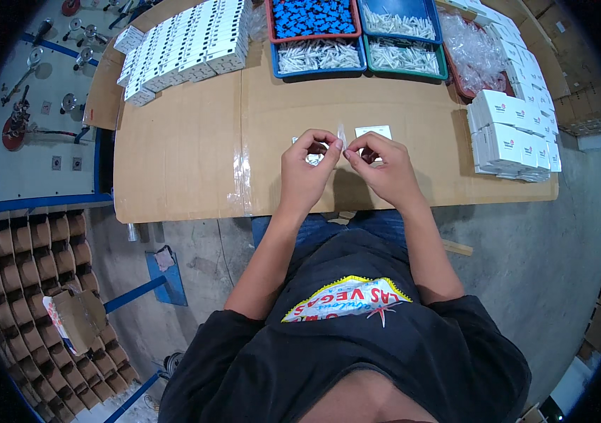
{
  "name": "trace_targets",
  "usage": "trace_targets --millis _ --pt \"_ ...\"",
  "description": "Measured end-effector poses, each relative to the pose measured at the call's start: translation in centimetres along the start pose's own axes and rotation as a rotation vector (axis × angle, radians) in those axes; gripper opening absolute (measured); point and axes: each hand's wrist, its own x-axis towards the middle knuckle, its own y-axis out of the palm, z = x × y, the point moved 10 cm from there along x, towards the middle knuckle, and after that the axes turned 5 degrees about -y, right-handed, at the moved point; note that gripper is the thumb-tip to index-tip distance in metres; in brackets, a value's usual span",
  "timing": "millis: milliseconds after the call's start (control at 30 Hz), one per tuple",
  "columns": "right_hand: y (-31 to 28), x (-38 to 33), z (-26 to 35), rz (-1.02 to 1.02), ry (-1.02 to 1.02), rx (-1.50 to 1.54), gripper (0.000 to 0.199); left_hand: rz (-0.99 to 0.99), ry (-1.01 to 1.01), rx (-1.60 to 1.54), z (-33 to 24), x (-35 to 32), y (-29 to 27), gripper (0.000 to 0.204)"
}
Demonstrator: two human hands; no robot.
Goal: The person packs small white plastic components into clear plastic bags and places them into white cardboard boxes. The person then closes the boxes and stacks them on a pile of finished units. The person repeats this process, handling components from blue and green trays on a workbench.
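Note:
Above the near middle of the cardboard-covered table, my left hand [309, 168] and my right hand [383, 166] are close together, fingertips almost touching. Both are closed in a pinch on a small clear plastic bag [341, 132], whose see-through end sticks up between them. The rest of it is hidden by my fingers, so its contents cannot be made out. Behind my right hand lies a flat white box or card [373, 131]. Beneath my left hand another small white thing [312, 160] shows in part; its kind is unclear.
At the back stand a red tray [358, 34] of blue-and-black parts and several trays of white pieces, including a green tray [407, 73]. A red tray of clear bags [471, 56] adjoins. White boxes [186, 49] are stacked left, more white boxes [515, 141] right.

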Motion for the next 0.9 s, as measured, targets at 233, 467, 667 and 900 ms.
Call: trace_targets --millis 233,467,667,900 --pt "-0.6 -0.1 -1.3 -0.122 0.114 0.057 0.009 -0.003 0.093 0.024 0.1 -0.3 0.4 0.008" --pt "0.1 -0.2 -1.5 -0.224 0.077 0.256 0.013 -0.03 0.185 -0.041 -0.6 -0.9 1.1 0.009" --pt "-1.7 -0.3 1.2 -0.386 -0.135 0.111 0.015 -0.07 0.191 -0.062 -0.4 -1.3 1.2 0.009" --pt "-2.7 -0.6 3.1 -0.436 -0.314 -0.066 0.018 -0.099 0.027 -0.404 0.0 -2.5 2.5 0.016"
